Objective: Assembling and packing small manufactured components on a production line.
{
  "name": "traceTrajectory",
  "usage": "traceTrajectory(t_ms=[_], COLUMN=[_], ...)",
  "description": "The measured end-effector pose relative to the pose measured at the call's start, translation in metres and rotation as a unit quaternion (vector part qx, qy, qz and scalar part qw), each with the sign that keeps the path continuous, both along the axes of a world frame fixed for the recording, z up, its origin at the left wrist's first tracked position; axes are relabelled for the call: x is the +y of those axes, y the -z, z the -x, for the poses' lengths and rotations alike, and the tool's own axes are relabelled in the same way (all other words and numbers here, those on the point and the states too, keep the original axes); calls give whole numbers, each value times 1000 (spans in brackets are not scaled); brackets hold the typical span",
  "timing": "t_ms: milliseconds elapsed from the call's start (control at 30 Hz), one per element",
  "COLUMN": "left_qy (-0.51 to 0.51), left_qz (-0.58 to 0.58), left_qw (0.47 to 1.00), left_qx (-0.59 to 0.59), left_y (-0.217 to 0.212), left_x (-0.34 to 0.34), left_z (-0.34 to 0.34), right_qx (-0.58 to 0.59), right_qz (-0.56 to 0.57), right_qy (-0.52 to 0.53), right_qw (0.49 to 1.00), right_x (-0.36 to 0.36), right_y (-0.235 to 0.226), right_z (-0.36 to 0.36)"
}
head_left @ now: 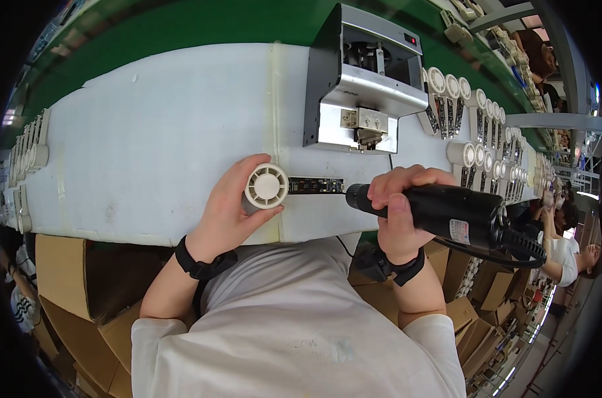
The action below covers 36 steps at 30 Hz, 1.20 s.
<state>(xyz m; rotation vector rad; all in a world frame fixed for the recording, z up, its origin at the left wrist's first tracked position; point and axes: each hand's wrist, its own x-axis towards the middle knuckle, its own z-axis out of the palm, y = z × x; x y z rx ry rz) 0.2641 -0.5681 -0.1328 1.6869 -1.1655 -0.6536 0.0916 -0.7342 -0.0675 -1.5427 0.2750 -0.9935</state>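
White foam padding (148,146) across the bench, green conveyor belt (181,26) behind it. Left hand (228,209) wrapped around a small cream-coloured fan housing (266,186), round grille face toward the camera, thumb below and fingers curled over the top; closed firmly on it, pressed down near the front edge of the foam. Dark narrow circuit board (315,185) sticking out of the housing's right side, lying flat on the padding. Right hand (400,212) clenched around a black electric screwdriver (440,205), held level, nose just beside or touching the free end of the board; contact point too small to tell. Thick cable (513,245) trailing off the tool's rear toward the person's right.

Likely trouble, as a judgement: bit skating off a screw head and gouging the board, brought on by the tool meeting it at a slant; housing rolling on the soft foam under side pressure, given its round body; cable drag pulling the tool nose off line; overdriving cracking the plastic.

Grey metal screw feeder (364,86) standing behind the work, close to the board. Rows of finished cream fan units (477,126) laid out to the right, more along the far left rim (29,146). Cardboard boxes (75,278) below the bench. Other workers (566,252) further along the line at right.
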Motion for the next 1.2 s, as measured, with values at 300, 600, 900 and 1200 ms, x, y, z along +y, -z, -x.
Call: traceTrajectory(t_ms=[300,600,900,1200], left_qy=[-3,5,19,15], left_qz=[6,30,8,10], left_qw=[1000,999,1000,999], left_qx=[12,17,18,38], left_y=[1,3,3,0], left_x=[2,4,4,4], left_z=[-1,2,-2,-2], right_qx=[-29,-16,-31,34], right_qz=[-43,32,-45,29], right_qy=[16,72,17,-63], right_qw=[999,997,998,997], right_x=[-18,-37,-9,15], right_y=[-41,-45,-42,-25], right_z=[-14,-46,-28,-47])
